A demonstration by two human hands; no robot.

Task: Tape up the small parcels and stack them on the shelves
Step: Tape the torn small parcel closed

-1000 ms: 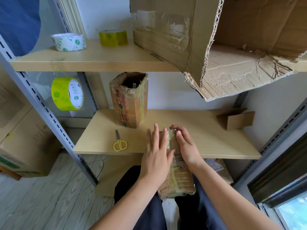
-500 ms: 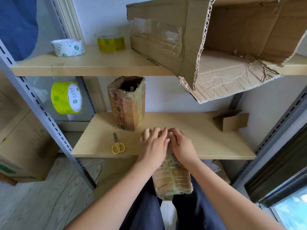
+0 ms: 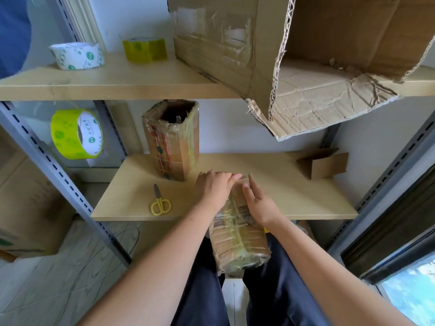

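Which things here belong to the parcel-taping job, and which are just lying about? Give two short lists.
Part of the job:
taped parcel under both hands
left hand
right hand
upright parcel
green tape roll
yellow scissors
lower shelf

Lying about:
big open carton
white tape roll
small folded box

The lower shelf (image 3: 270, 203) holds a tall taped box (image 3: 173, 147), yellow scissors (image 3: 160, 203), a small open box (image 3: 323, 164) and the far end of a parcel (image 3: 237, 208). The upper shelf (image 3: 113, 83) holds a white tape roll (image 3: 76, 55), a yellow roll (image 3: 144, 49) and a big torn box (image 3: 294, 55).
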